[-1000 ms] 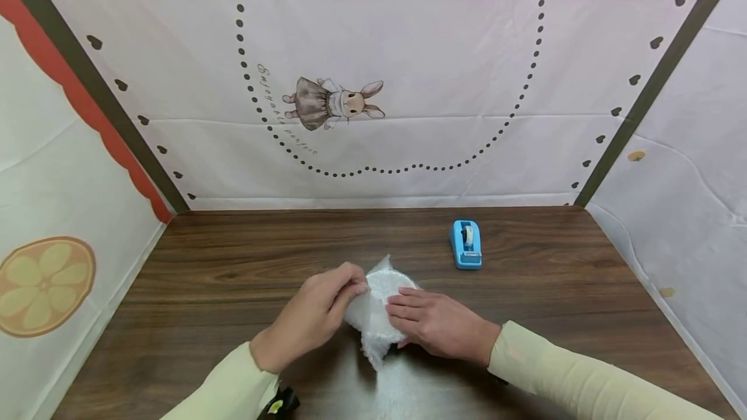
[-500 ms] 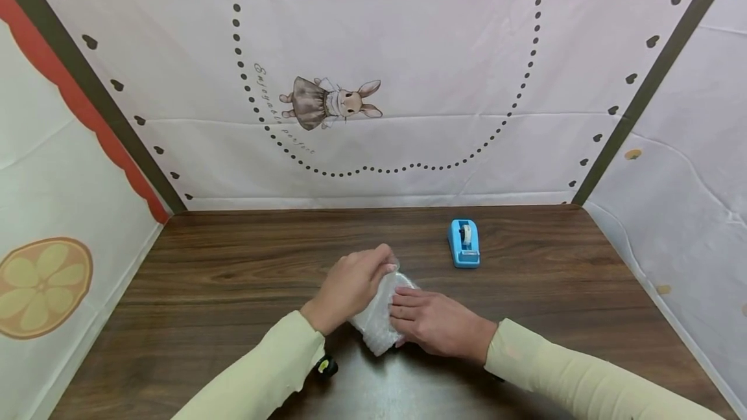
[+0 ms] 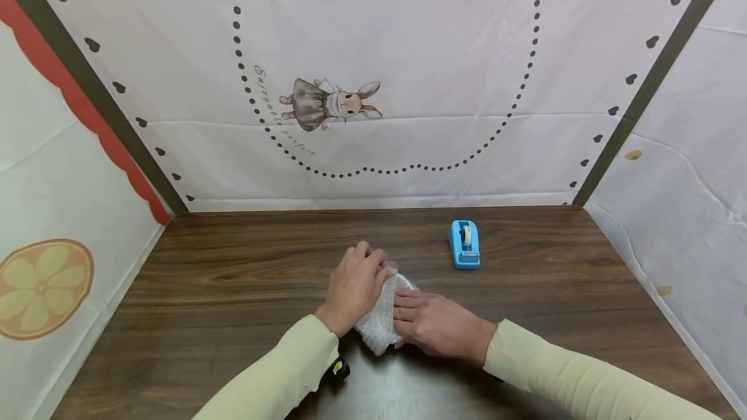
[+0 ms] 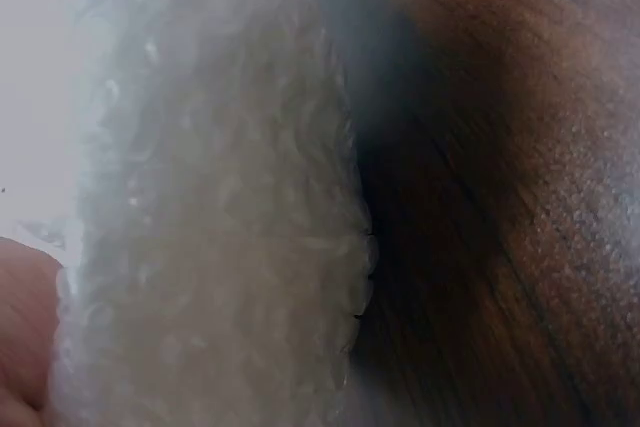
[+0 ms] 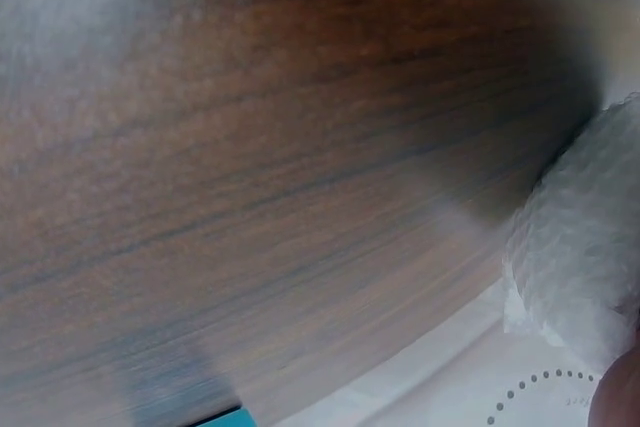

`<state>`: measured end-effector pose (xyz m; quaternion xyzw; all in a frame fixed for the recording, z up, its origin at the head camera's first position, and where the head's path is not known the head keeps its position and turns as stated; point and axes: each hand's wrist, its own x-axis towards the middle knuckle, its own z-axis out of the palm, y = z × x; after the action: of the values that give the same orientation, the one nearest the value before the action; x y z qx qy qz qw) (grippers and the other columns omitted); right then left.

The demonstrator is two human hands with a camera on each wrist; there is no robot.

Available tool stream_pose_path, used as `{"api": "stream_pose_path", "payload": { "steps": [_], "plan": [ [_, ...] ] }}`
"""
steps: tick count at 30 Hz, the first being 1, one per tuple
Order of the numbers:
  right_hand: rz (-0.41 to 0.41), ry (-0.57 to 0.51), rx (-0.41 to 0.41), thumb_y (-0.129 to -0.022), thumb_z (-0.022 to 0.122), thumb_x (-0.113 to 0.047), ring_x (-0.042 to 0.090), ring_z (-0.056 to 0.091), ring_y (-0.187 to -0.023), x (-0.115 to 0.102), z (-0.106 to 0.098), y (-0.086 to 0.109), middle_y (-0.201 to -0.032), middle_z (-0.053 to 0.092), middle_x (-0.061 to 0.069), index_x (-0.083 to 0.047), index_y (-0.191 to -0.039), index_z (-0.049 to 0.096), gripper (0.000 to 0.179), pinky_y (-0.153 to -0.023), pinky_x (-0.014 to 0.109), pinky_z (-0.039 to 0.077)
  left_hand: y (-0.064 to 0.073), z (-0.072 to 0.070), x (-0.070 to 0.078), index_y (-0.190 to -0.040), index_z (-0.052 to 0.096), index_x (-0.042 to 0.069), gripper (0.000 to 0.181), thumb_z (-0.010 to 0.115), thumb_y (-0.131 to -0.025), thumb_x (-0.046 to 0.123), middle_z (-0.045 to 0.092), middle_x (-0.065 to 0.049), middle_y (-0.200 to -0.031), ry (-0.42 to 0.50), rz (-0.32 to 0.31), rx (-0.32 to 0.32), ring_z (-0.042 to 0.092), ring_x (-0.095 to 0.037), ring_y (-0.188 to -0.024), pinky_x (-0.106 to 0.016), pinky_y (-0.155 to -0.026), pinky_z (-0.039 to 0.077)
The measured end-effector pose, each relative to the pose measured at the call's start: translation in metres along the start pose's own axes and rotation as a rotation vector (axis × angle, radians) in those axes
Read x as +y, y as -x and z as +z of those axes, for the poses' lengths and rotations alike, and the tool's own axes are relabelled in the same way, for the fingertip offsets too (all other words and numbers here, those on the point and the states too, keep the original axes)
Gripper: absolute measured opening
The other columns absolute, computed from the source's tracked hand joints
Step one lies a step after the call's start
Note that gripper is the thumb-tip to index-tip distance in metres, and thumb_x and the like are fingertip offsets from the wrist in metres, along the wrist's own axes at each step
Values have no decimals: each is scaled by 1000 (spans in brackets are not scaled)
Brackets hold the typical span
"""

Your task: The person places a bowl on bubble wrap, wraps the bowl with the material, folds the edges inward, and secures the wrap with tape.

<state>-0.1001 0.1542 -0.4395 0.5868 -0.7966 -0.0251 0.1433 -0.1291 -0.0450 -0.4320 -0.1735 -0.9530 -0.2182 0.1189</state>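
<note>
Bubble wrap: one translucent piece (image 3: pixel 376 330), folded over, lying on the dark wood-grain tabletop (image 3: pixel 233 258) between the two hands; I cannot tell from my station what, if anything, it encloses.
Wrap surface: bumpy, confirmed through the left wrist camera, where it fills much of the view.
Left hand: observed on the far left side of the wrap (image 3: pixel 357 287), fingers bent, pinching the far edge between fingers and thumb; the fingertips are partly hidden from me.
Right hand: laid on the right side of the wrap (image 3: pixel 436 324), fingers extended side by side and pressing it, tips at the edge of the fold.
Sleeves: pale yellow left sleeve (image 3: pixel 280 368) and right sleeve (image 3: pixel 554 361), both reaching in from the near edge of my head view.
Tape dispenser: light blue, carrying a roll of tape (image 3: pixel 466 236), standing on the tabletop beyond the right hand (image 3: pixel 465 258), apart from both hands and the wrap.
Backdrop: white cloth (image 3: pixel 443 70) behind the tabletop, printed with a rabbit in a skirt (image 3: pixel 327 105) lying sideways and a dotted border.
Left side panel: white, printed with an orange slice (image 3: pixel 45 289).
</note>
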Motion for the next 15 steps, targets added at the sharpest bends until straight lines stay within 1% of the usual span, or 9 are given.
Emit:
{"api": "stream_pose_path", "payload": {
  "steps": [4,7,9,12,15],
  "plan": [
    [4,5,1,-104,65,-38,14,67,-129,-1,0,-1,-128,76,1,-16,-107,74,24,-117,36,47,-1,1,-1,-104,71,17,19,70,-100,36,63,-2,-94,-29,-23,-48,62,-19,-83,-35,-67,54],
    [20,-9,26,-102,67,-39,16,67,-129,-1,-1,1,-127,76,1,-15,-111,74,27,-116,35,48,-1,1,-1,-103,69,17,19,69,-101,36,63,-2,-92,-54,-20,-55,63,-20,-82,-36,-66,54],
    [42,-27,65,-99,72,-39,17,67,-127,-2,-3,3,-124,76,0,-14,-113,74,29,-114,34,50,0,1,-1,-102,68,18,19,69,-100,36,63,-1,-91,-68,-10,-42,63,-20,-80,-35,-64,53],
    [91,-53,152,-92,79,-36,17,67,-122,-5,-8,7,-117,75,-1,-13,-114,73,32,-110,35,53,0,1,-2,-100,68,18,18,69,-100,36,62,-1,-89,-81,5,-20,62,-20,-78,-33,-62,52],
    [119,-71,234,-88,82,-31,17,67,-116,-12,-16,8,-117,72,0,-13,-117,70,36,-105,37,55,1,1,-3,-99,67,17,18,70,-100,35,61,-1,-87,-88,16,-5,61,-20,-76,-32,-60,50]
  ]
}}
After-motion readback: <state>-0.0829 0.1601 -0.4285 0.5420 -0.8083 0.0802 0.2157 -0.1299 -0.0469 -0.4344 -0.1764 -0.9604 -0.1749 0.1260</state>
